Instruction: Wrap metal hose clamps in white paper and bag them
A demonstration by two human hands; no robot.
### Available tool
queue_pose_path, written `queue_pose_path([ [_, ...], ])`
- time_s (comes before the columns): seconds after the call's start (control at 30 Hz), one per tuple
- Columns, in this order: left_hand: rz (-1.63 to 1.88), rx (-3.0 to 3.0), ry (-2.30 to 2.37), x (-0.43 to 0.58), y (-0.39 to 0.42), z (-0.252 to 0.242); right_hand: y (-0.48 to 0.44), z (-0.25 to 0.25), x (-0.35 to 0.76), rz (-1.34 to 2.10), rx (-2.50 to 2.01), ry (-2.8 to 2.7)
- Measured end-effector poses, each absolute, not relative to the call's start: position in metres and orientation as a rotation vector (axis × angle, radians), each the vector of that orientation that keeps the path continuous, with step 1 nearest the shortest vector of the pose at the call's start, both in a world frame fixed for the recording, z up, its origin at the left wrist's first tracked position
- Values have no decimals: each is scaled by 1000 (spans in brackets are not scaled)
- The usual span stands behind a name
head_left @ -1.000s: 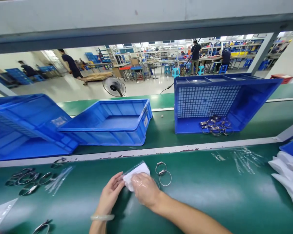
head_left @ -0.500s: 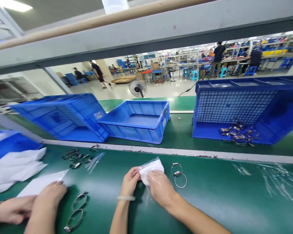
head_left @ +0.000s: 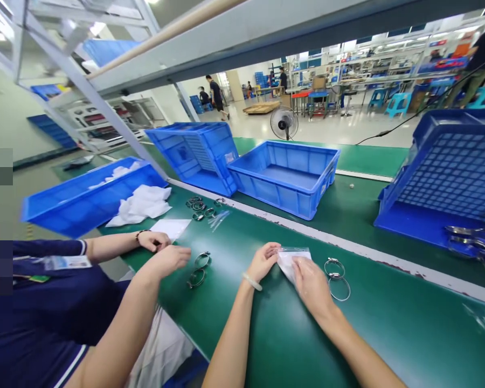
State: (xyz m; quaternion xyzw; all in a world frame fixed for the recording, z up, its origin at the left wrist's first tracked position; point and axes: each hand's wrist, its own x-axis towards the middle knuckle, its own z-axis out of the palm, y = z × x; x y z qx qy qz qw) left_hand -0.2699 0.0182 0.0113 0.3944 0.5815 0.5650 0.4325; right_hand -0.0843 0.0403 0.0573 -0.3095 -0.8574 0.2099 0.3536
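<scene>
A clear plastic bag with folded white material in it lies between my two hands over the green table. My left hand pinches the bag's left edge, with a pale bangle on the wrist. Over the right part of the white material, the fingers of my right hand are pressed together on the bag. Two metal ring clamps lie on the table just right of my right hand. Another pair of clamps lies to the left, beside a co-worker's hand.
A co-worker's arms reach in from the left, near a white sheet. Beyond are a clamp pile, clear strips, white cloth, an upright blue crate and a tilted crate holding clamps.
The view has swung left, bringing the co-worker's body into sight. The co-worker's nearer hand has lifted off the white sheet. My hands still hold the bag, now lying flatter.
</scene>
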Motion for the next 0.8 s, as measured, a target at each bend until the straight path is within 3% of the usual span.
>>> queue_pose_path([
  [0.27,1263,996,1343,-265,18,5,40,63,-82,544,-810,-2194],
  [0.8,1431,790,1597,-281,21,-2,29,63,-74,598,-865,-2122],
])
